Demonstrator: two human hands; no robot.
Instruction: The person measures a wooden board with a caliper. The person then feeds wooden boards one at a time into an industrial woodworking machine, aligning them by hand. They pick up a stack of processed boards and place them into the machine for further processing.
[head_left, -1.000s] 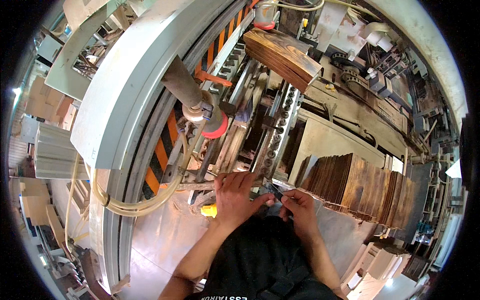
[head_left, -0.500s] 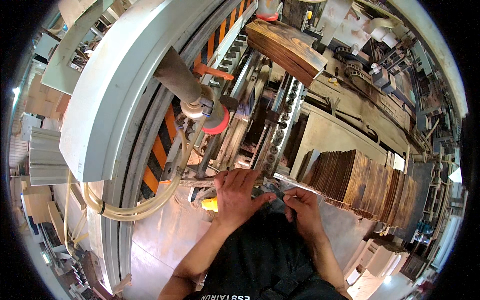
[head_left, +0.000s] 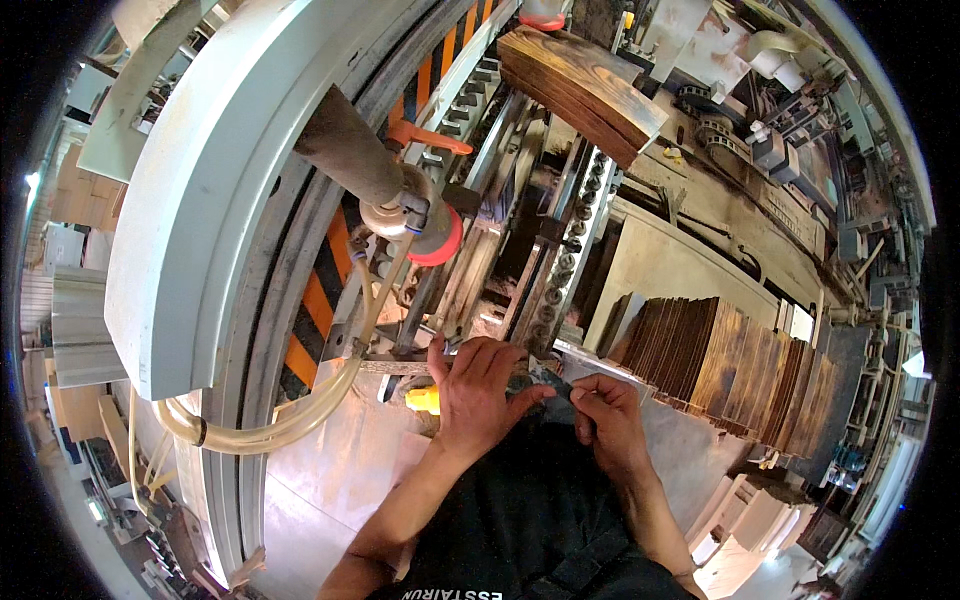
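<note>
My left hand (head_left: 480,395) lies palm down at the near end of the machine bed, its fingers apart over the edge of a wooden strip (head_left: 405,366). Its thumb stretches toward my right hand. With thumb and forefinger pressed together, my right hand (head_left: 612,415) pinches a small flat grey piece (head_left: 548,377), whose exact kind I cannot make out. That piece points up and left, close to the left thumb. What lies under the left palm is hidden.
Dark-grained boards stand in a row (head_left: 730,370) to the right. A stacked wood block (head_left: 580,90) rests across the far rails. A red-ringed machine head (head_left: 425,235) and pale hoses (head_left: 290,430) hang at left. A yellow part (head_left: 422,400) sits beside my left hand.
The view has shifted slightly. The left little finger now stands raised, apart from the others. Both hands stay in nearly the same place, and the right still pinches the grey piece.
</note>
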